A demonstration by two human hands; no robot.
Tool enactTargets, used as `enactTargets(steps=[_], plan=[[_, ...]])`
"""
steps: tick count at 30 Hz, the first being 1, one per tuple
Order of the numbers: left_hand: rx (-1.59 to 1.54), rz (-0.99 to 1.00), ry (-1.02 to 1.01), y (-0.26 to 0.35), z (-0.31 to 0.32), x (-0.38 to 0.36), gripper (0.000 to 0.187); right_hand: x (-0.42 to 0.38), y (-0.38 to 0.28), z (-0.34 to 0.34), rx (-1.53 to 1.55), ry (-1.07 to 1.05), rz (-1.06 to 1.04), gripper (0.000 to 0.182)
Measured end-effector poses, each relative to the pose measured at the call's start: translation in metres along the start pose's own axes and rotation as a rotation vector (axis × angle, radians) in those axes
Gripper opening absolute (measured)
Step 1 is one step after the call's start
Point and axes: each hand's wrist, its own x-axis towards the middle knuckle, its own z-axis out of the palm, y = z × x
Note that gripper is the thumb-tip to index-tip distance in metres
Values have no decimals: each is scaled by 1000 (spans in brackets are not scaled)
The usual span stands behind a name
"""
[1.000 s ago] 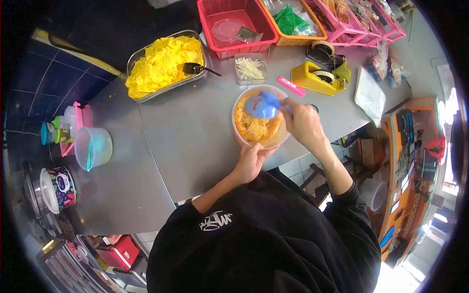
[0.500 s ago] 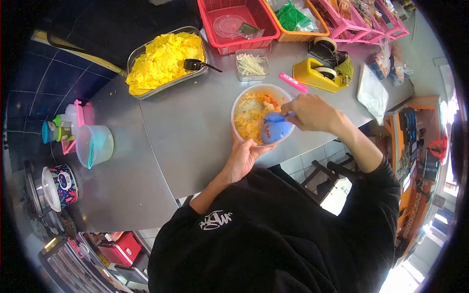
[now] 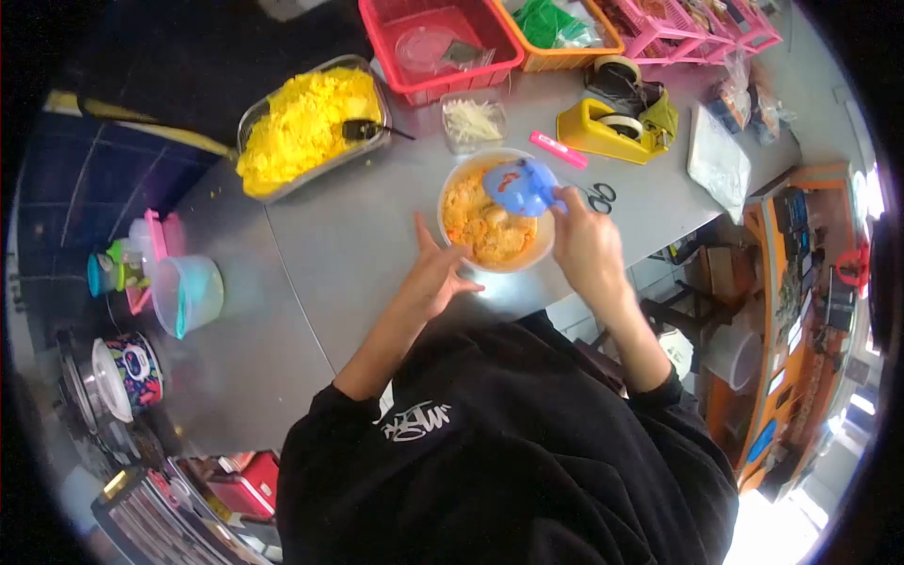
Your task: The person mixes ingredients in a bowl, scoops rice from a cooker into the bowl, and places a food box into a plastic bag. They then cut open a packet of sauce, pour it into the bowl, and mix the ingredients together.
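A round clear plastic bowl point(image 3: 546, 247) holds an orange-yellow mixture point(image 3: 485, 235) with red bits in it. My right hand point(image 3: 589, 247) is closed around the handle of a blue rice paddle point(image 3: 520, 188), whose broad blade, smeared with red, is over the far side of the bowl. At the bowl's near left rim is my left hand point(image 3: 433, 278), fingers and thumb spread apart. Beyond the bowl lies a pink marker point(image 3: 558, 150). A pair of scissors point(image 3: 601, 196) with dark handles rests just right of the bowl, partly behind my right hand.
A metal tray of yellow food point(image 3: 311, 132) with a black spoon point(image 3: 363, 129) stands at the far left. Behind the bowl are a box of white sticks point(image 3: 474, 122), a red basket point(image 3: 452, 85) and a yellow tape dispenser point(image 3: 603, 132). A clear tub point(image 3: 188, 297) stands left.
My left hand has opened from its hold on the bowl's near side and shifted left. The paddle has moved up and toward the far rim. The scissors have come into sight.
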Motion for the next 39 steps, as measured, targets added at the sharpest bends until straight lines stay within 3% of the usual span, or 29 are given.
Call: enactTargets(steps=[1, 3, 6, 7, 11, 14, 18, 20, 24, 25, 26, 29, 32, 33, 36, 39], plan=[[45, -39, -153, -1, -2, 3, 84, 5, 3, 24, -93, 1, 40, 23], [28, -11, -230, -1, 18, -3, 79, 14, 0, 67, -215, -7, 66, 25], [-83, 157, -261, -27, 23, -1, 82, 27, 4, 80, -101, 47, -238, 22], [-139, 249, -264, -35, 22, 1, 86, 35, -7, 51, -41, -113, -267, 23], [-274, 291, -191, -45, 26, -3, 85, 35, 10, 15, 0, -399, -391, 26], [-278, 306, -157, -44, 32, -5, 67, 30, -3, -30, -139, -437, -391, 16], [-285, 279, -225, -52, 33, -1, 60, 26, -2, -3, -369, -461, -444, 30], [-350, 287, -329, -63, 30, 11, 59, 20, -8, 17, -363, -390, -406, 35], [-340, 209, -221, -77, 38, 22, 67, 12, -4, 62, -313, -179, -317, 38], [-307, 168, -202, -62, 49, 8, 69, 20, -5, 52, -248, -279, -213, 33], [-274, 126, -179, -50, 53, -2, 71, 18, -5, 41, -177, -220, -169, 31], [22, 26, 132, -25, 39, -6, 77, 9, -5, 7, 17, -107, -4, 22], [149, 136, -161, -8, 6, 18, 89, 15, -8, 22, -26, 78, 68, 21], [113, 133, -178, -10, 8, 18, 90, 24, -8, 35, -92, 12, 107, 20], [4, 173, -206, -16, 28, 13, 93, 37, -9, 92, -137, 96, -19, 19], [-84, 283, -173, -29, 30, 10, 93, 54, -4, 85, 42, -80, -280, 24]])
